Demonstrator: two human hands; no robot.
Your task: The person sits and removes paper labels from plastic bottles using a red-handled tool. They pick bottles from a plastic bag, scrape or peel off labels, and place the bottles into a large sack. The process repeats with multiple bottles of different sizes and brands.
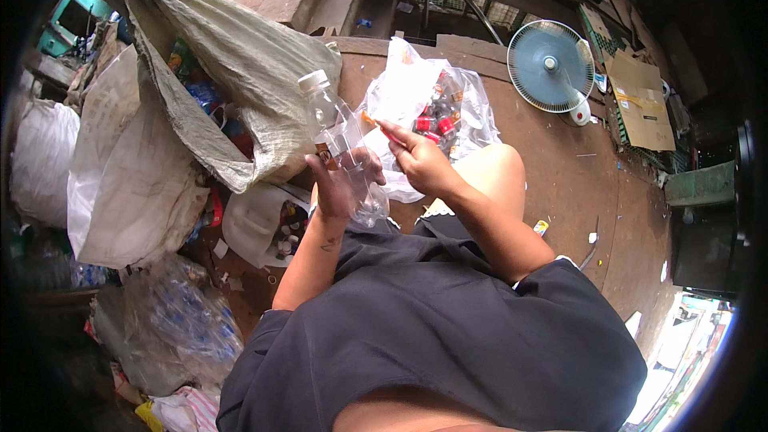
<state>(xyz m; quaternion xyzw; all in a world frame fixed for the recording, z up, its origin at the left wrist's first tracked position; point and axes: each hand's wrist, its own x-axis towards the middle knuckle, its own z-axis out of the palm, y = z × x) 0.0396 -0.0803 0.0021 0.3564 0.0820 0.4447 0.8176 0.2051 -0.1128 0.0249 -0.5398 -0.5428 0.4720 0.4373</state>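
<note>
My left hand (337, 190) is closed around a clear plastic bottle (323, 109) with a white cap. The bottle is tilted, its cap end pointing up and away from me. Close to its right side, my right hand (426, 163) grips a thin red and orange object (391, 137); its exact kind is hard to make out. Just beyond both hands, a white plastic bag (478, 104) lies on the floor with several clear bottles inside, some with red labels or caps (425, 123).
Left of me, a large woven sack (272, 84) gapes with bottles inside. A cut white jug (242, 228) holds small caps. A bag of clear bottles (188, 312) sits lower left. On the right stand a fan (550, 64) and flattened cardboard (642, 100).
</note>
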